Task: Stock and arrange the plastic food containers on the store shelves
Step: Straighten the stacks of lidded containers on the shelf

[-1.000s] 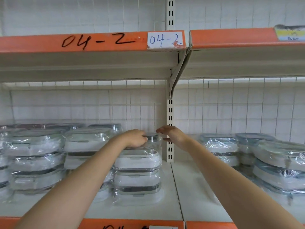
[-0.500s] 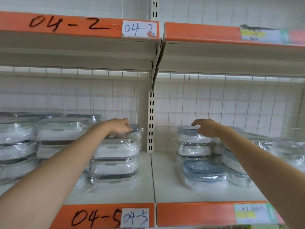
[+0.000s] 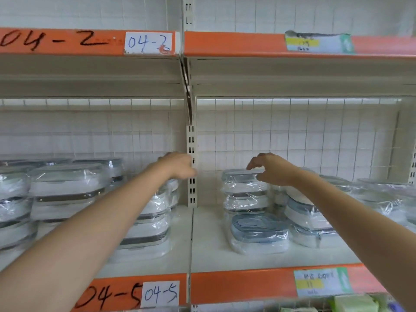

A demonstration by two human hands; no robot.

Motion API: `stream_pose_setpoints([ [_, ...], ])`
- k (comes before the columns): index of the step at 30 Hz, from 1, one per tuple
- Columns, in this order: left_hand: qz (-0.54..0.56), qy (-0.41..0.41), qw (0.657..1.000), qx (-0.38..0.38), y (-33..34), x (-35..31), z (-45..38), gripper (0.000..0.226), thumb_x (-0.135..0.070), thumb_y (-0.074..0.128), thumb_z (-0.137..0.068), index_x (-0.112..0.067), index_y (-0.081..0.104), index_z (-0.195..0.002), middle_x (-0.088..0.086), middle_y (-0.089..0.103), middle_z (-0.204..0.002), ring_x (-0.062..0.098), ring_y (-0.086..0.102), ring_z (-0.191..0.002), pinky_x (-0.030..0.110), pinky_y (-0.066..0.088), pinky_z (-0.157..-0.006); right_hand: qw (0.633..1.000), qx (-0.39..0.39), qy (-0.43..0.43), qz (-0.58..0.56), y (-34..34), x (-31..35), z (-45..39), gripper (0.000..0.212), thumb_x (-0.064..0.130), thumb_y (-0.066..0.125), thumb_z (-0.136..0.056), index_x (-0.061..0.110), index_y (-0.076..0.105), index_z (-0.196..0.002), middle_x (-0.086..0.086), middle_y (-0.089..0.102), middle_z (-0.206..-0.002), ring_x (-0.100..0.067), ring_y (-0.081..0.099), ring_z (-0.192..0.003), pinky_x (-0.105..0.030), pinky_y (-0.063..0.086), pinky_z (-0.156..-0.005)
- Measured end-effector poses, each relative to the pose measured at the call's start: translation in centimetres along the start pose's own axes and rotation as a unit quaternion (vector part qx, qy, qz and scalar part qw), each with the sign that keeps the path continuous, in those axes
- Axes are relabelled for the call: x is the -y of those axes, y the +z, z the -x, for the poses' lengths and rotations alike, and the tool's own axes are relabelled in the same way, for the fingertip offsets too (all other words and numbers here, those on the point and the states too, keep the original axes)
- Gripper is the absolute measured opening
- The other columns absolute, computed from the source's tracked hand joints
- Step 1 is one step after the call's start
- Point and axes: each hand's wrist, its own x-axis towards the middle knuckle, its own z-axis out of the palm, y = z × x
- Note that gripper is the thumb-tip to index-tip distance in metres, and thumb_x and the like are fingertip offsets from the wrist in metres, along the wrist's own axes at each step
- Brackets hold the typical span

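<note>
Nearest me, my two forearms run up from the bottom corners toward the slotted upright post (image 3: 191, 167), which I use as my marker. A second ago both hands met at the top of the stack of wrapped containers (image 3: 148, 221) just left of the post; now my right hand (image 3: 273, 168) has left it and crossed to the far side of the post. I take that to mean the left stack is settled and the right bay is next.

My left hand (image 3: 180, 165) hangs at the post with fingers curled downward above the left stack; whether it grips anything I cannot tell. My right hand is spread wide, fingers loosely bent, holding nothing, hovering over the top of the tall stack (image 3: 245, 190) right of the post.

In front of that stack a blue-lidded container (image 3: 258, 233) lies alone on the shelf (image 3: 209, 251), and more wrapped containers sit further right.
</note>
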Motion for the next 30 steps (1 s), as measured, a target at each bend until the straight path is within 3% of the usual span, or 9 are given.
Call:
stream_pose_setpoints([
  [3, 0.074, 0.044, 0.996, -0.013, 1.1, -4.6, -1.6, 0.06, -0.048, 0.054, -0.089, -0.015, 0.042, -0.138, 0.011, 0.037, -0.144, 0.027, 0.039, -0.13, 0.034, 0.036, -0.104, 0.997, 0.077, -0.005, 0.0, -0.5, 0.6, 2.1, 0.029, 0.014, 0.055, -0.087, 0.019, 0.064, -0.115, 0.004, 0.062, -0.118, -0.012, 0.055, -0.107, -0.019, 0.037, -0.088],
  [6, 0.12, 0.08, 0.989, 0.026, 3.1, -8.5, -3.5, 0.084, -0.06, 0.056, -0.083, -0.017, 0.024, -0.148, 0.009, 0.019, -0.154, 0.027, 0.023, -0.14, 0.04, 0.027, -0.113, 0.973, 0.225, -0.016, 0.053, 1.0, 1.0, 3.9, 0.044, 0.041, 0.058, -0.088, 0.024, 0.054, -0.129, 0.006, 0.054, -0.133, -0.015, 0.048, -0.12, -0.026, 0.033, -0.098],
  [9, 0.103, 0.083, 0.988, 0.073, 5.1, -10.8, -5.3, 0.095, -0.067, 0.057, -0.079, -0.016, 0.02, -0.15, 0.01, 0.019, -0.155, 0.028, 0.02, -0.141, 0.043, 0.025, -0.114, 0.952, 0.306, 0.004, 0.008, 3.0, 0.5, 5.2, 0.063, 0.05, 0.067, -0.079, 0.026, 0.044, -0.133, 0.002, 0.049, -0.133, -0.016, 0.047, -0.112, -0.028, 0.036, -0.091],
  [13, 0.118, 0.073, 0.99, 0.037, 6.0, -11.3, -6.0, 0.093, -0.059, 0.071, -0.071, -0.014, 0.032, -0.141, 0.01, 0.032, -0.142, 0.03, 0.03, -0.13, 0.042, 0.036, -0.105, 0.953, 0.302, 0.014, -0.017, 4.3, 0.1, 5.6, 0.077, 0.034, 0.081, -0.069, 0.022, 0.035, -0.13, 0.0, 0.047, -0.131, -0.017, 0.046, -0.101, -0.03, 0.038, -0.082],
  [18, 0.12, 0.095, 0.988, -0.034, 4.5, -10.2, -4.4, 0.099, -0.057, 0.081, -0.058, -0.014, 0.035, -0.135, 0.006, 0.033, -0.132, 0.026, 0.028, -0.125, 0.042, 0.04, -0.099, 0.959, 0.284, 0.018, 0.007, 5.0, 0.7, 5.3, 0.082, 0.037, 0.082, -0.066, 0.02, 0.031, -0.128, -0.001, 0.048, -0.13, -0.022, 0.05, -0.101, -0.034, 0.043, -0.084],
  [21, 0.135, 0.118, 0.982, -0.062, 2.9, -8.9, -3.1, 0.096, -0.058, 0.08, -0.058, -0.019, 0.037, -0.133, 0.002, 0.036, -0.128, 0.022, 0.029, -0.121, 0.031, 0.035, -0.09, 0.967, 0.254, 0.02, -0.001, 4.9, 1.5, 5.4, 0.077, 0.042, 0.081, -0.066, 0.02, 0.035, -0.124, 0.004, 0.048, -0.108, -0.018, 0.047, -0.091, -0.03, 0.039, -0.074],
  [25, 0.137, 0.131, 0.978, -0.084, 0.2, -6.3, -1.3, 0.088, -0.06, 0.078, -0.059, -0.024, 0.041, -0.13, -0.001, 0.039, -0.124, 0.019, 0.032, -0.116, 0.029, 0.032, -0.086, 0.975, 0.221, 0.016, -0.026, 4.3, 2.8, 5.2, 0.065, 0.049, 0.077, -0.068, 0.024, 0.043, -0.116, 0.016, 0.044, -0.086, -0.012, 0.048, -0.082, -0.025, 0.035, -0.063],
  [30, 0.113, 0.108, 0.986, -0.057, -2.6, -0.8, 1.0, 0.069, -0.06, 0.076, -0.063, -0.026, 0.049, -0.117, -0.001, 0.046, -0.117, 0.02, 0.044, -0.112, 0.032, 0.04, -0.092, 0.972, 0.217, 0.037, -0.077, 1.9, 3.5, 4.7, 0.058, 0.06, 0.069, -0.07, 0.03, 0.046, -0.113, 0.007, 0.056, -0.108, -0.012, 0.055, -0.096, -0.032, 0.045, -0.087],
])
